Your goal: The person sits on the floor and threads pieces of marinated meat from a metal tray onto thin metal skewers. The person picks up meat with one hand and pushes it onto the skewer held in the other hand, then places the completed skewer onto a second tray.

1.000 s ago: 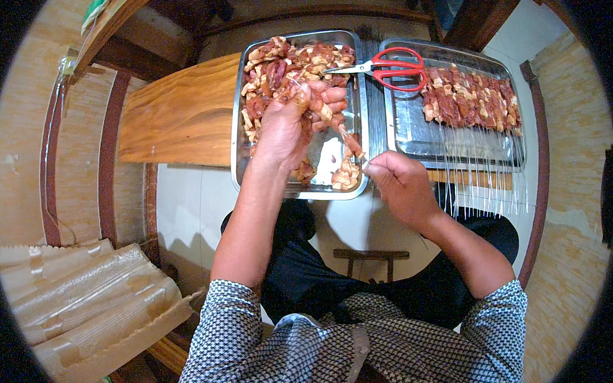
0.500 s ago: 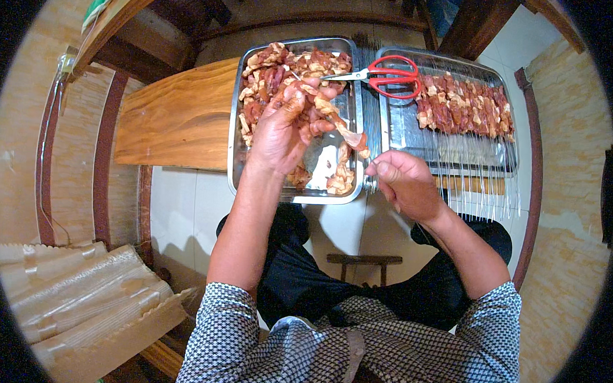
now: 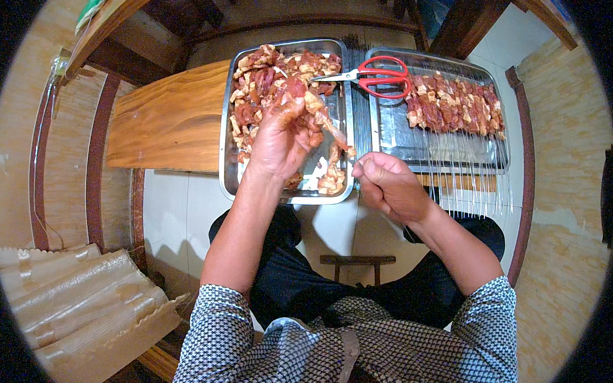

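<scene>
Over the left metal tray [image 3: 224, 141], my left hand [image 3: 279, 138] is closed around pieces of raw meat. A strip of meat threaded on a skewer [image 3: 326, 118] runs from its fingers down toward my right hand [image 3: 393, 186]. That hand is closed in a pinch on the skewer's lower end, just off the tray's right rim; the thin metal mostly hides in the fingers. Loose meat chunks [image 3: 253, 88] fill much of the tray. Red-handled scissors [image 3: 391, 77] lie across the two trays, blades pointing left over the meat.
A second metal tray [image 3: 396, 144] on the right holds a row of finished meat skewers [image 3: 458, 105], their bare ends sticking out toward me. Bare metal skewers [image 3: 362, 119] lie bundled between the trays. A wooden board [image 3: 167, 119] extends leftward. Brown cardboard [image 3: 80, 305] lies lower left.
The whole view has shifted slightly. My left fingers have turned a little, and a red meat piece now shows above them. Both hands keep their hold.
</scene>
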The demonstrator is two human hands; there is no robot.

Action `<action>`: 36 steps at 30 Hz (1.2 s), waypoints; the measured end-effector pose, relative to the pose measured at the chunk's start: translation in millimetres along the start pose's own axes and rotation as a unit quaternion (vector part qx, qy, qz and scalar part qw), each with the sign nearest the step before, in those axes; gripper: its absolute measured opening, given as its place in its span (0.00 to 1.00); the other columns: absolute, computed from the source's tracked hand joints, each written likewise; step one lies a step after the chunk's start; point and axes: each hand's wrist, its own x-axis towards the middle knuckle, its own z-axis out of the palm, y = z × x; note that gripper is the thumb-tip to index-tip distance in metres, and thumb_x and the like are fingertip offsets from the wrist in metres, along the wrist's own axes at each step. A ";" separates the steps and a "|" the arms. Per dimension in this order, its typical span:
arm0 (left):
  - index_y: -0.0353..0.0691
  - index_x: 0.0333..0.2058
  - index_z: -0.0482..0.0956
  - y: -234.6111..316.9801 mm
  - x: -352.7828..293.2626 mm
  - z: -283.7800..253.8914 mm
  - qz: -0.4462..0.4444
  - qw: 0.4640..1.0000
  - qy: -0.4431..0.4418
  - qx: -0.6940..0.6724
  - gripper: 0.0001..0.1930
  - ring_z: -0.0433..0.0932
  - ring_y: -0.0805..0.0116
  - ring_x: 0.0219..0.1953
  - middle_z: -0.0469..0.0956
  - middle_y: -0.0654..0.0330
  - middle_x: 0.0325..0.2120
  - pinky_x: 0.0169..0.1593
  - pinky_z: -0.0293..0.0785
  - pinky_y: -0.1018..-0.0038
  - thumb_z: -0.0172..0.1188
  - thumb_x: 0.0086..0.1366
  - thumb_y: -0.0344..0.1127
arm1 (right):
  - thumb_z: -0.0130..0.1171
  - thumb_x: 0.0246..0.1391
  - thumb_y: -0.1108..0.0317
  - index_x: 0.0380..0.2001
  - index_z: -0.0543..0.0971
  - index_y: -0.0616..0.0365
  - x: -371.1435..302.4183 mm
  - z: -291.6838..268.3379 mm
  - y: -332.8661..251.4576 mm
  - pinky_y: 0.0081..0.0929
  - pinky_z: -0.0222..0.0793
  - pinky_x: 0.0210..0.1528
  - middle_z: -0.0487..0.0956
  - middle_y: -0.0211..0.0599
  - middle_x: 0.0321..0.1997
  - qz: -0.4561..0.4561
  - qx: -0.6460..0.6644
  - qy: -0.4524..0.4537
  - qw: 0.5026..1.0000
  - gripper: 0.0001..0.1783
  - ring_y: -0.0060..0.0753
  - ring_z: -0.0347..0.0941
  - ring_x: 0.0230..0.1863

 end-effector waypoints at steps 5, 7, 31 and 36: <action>0.38 0.44 0.70 0.2 5.7 -24.6 -0.025 0.996 -0.079 -0.043 0.14 0.75 0.63 0.36 0.76 0.57 0.35 0.37 0.72 0.70 0.54 0.60 0.35 | 0.44 0.62 0.58 0.33 0.70 0.58 1.0 0.7 6.5 0.16 0.47 0.13 0.60 0.23 0.11 -0.013 0.040 -0.024 0.999 0.14 0.15 0.50 0.08; 0.37 0.40 0.71 -3.6 1.5 -6.6 0.010 0.999 -0.029 -0.030 0.11 0.73 0.69 0.30 0.76 0.58 0.30 0.28 0.69 0.76 0.54 0.60 0.34 | 0.44 0.62 0.58 0.33 0.70 0.58 0.5 -0.7 6.7 0.16 0.48 0.13 0.60 0.23 0.11 -0.019 0.046 -0.026 0.998 0.14 0.15 0.50 0.08; 0.38 0.37 0.71 -17.0 -0.7 -1.4 -0.017 0.998 -0.029 0.047 0.08 0.72 0.75 0.22 0.75 0.59 0.26 0.20 0.64 0.82 0.52 0.62 0.35 | 0.47 0.60 0.59 0.34 0.73 0.57 4.8 -5.9 10.1 0.13 0.46 0.11 0.62 0.20 0.12 -0.066 -0.015 0.022 0.997 0.13 0.12 0.51 0.09; 0.36 0.38 0.71 -21.1 0.7 -1.5 0.005 0.999 0.014 0.037 0.12 0.71 0.74 0.23 0.75 0.60 0.29 0.25 0.69 0.77 0.50 0.62 0.39 | 0.50 0.59 0.60 0.33 0.72 0.58 4.8 -3.6 9.0 0.12 0.49 0.13 0.63 0.21 0.12 -0.069 -0.060 0.038 0.995 0.12 0.12 0.53 0.11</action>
